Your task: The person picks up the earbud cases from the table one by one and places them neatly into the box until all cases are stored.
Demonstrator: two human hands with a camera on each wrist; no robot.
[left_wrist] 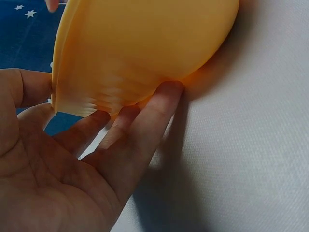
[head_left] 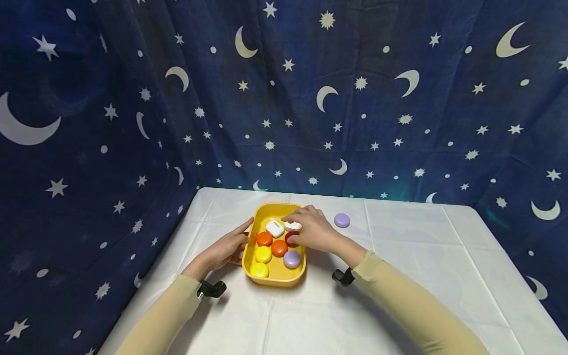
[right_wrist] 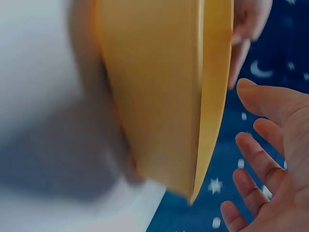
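A yellow tray [head_left: 277,282] stands on the table, holding glossy rounded discs. Two orange discs [head_left: 279,248], two yellow discs [head_left: 263,254], a purple disc [head_left: 292,259] and a white rounded case [head_left: 274,229] with a small dark mark are visible inside. My left hand [head_left: 226,250] touches the tray's left outer wall with extended fingers, seen closely in the left wrist view. Over the tray's right side is my right hand [head_left: 315,231], partly covering a dark red disc [head_left: 291,239] and a pale pink speckled disc [head_left: 293,226]. The right wrist view shows its fingers spread and holding nothing.
Another purple disc [head_left: 341,220] lies on the white-covered table [head_left: 399,276], to the right of the tray. A dark blue curtain [head_left: 301,138] with moons and stars hangs behind and along the left side. Black camera mounts [head_left: 212,289] sit at both wrists.
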